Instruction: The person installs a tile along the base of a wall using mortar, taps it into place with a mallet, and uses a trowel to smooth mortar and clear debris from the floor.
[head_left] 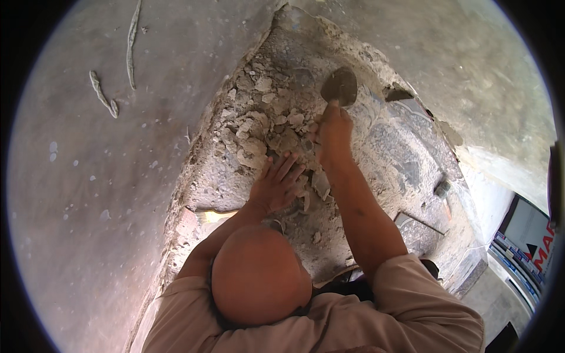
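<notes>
In my right hand [336,132] is the handle of a trowel [340,86], the fingers closed round it. Its rounded, grey-brown blade points away from me, over the dusty, broken-up floor. My left hand [278,183] is spread with fingers apart, palm down, at the near edge of a heap of rubble [252,138]. Pale broken chunks and crumbs make up this heap, left of the trowel. Near my left hand lies a flat, pale shard [321,185].
By my left forearm lies a brush-like thing with yellowish bristles [210,216]. Smooth grey walls [100,176] rise at left and at far right. A small grey block [442,188] and a thin dark rod [425,223] lie on the right. A display rack [518,262] stands beyond.
</notes>
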`<action>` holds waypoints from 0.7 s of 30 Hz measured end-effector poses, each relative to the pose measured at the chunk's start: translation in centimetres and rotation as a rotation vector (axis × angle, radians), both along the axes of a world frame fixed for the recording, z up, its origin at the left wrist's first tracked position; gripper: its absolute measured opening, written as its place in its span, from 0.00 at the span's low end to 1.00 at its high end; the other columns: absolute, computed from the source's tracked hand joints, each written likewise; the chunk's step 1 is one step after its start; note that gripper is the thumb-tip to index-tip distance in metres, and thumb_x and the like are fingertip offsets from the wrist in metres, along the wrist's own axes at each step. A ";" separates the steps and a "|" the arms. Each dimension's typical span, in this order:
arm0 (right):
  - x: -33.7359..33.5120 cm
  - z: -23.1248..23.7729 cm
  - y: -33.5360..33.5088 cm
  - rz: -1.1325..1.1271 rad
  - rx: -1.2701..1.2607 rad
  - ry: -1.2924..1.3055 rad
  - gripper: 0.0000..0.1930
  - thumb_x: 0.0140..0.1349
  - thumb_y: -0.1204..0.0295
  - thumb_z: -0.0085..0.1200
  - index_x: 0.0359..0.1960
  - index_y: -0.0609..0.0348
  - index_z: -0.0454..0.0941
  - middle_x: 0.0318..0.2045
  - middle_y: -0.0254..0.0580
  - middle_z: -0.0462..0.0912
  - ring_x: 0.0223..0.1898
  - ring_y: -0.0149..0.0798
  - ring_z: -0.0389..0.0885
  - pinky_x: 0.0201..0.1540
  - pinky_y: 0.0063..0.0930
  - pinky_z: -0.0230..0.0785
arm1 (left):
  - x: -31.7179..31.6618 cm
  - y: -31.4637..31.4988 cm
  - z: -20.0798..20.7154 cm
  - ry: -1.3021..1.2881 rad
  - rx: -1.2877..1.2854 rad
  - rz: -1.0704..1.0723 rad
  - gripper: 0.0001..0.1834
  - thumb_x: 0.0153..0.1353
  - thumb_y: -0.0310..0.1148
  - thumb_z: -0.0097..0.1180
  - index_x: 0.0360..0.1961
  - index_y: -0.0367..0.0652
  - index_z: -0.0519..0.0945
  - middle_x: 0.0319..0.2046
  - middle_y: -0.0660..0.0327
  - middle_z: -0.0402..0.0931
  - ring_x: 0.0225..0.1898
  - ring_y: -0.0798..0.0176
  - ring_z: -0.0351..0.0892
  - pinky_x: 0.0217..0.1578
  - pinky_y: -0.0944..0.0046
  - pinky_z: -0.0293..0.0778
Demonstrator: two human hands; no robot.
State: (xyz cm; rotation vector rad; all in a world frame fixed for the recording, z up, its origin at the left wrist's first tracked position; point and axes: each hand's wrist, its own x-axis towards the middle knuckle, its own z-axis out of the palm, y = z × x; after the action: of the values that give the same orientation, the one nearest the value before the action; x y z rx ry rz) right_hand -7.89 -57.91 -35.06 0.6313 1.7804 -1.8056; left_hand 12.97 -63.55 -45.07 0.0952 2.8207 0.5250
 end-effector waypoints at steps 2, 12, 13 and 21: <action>-1.5 -1.5 -0.5 0.036 -0.059 0.032 0.16 0.74 0.60 0.45 0.46 0.62 0.73 0.26 0.38 0.73 0.19 0.32 0.72 0.17 0.29 0.63 | -2.0 0.9 1.2 -0.086 0.011 -0.028 0.38 0.67 0.54 0.47 0.77 0.61 0.55 0.80 0.62 0.35 0.80 0.59 0.31 0.77 0.44 0.31; -1.6 -1.2 -3.3 -0.418 -0.245 -0.179 0.14 0.74 0.60 0.44 0.46 0.59 0.71 0.24 0.41 0.72 0.17 0.34 0.69 0.17 0.32 0.65 | -0.2 0.7 -0.7 0.036 0.012 0.028 0.36 0.67 0.52 0.46 0.76 0.59 0.58 0.79 0.61 0.40 0.80 0.57 0.36 0.76 0.42 0.33; -2.1 -1.4 -3.4 -0.425 -0.240 -0.171 0.14 0.74 0.60 0.44 0.46 0.59 0.71 0.24 0.41 0.72 0.17 0.34 0.69 0.17 0.32 0.65 | -0.7 0.9 -0.6 0.042 0.019 0.021 0.36 0.67 0.52 0.46 0.76 0.59 0.58 0.79 0.61 0.40 0.80 0.57 0.36 0.76 0.42 0.33; -1.0 -1.4 -3.0 -0.349 -0.190 -0.023 0.17 0.75 0.59 0.42 0.52 0.61 0.69 0.22 0.42 0.73 0.17 0.36 0.72 0.16 0.33 0.64 | -0.2 0.0 -0.3 0.087 0.096 0.018 0.37 0.65 0.50 0.51 0.75 0.58 0.61 0.79 0.60 0.41 0.80 0.56 0.37 0.76 0.42 0.38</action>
State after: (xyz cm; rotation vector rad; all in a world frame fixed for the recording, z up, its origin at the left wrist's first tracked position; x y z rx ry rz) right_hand -8.92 -60.93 -36.50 0.9249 1.5304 -2.1549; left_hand 12.81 -63.58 -45.37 0.1143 2.8830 0.6764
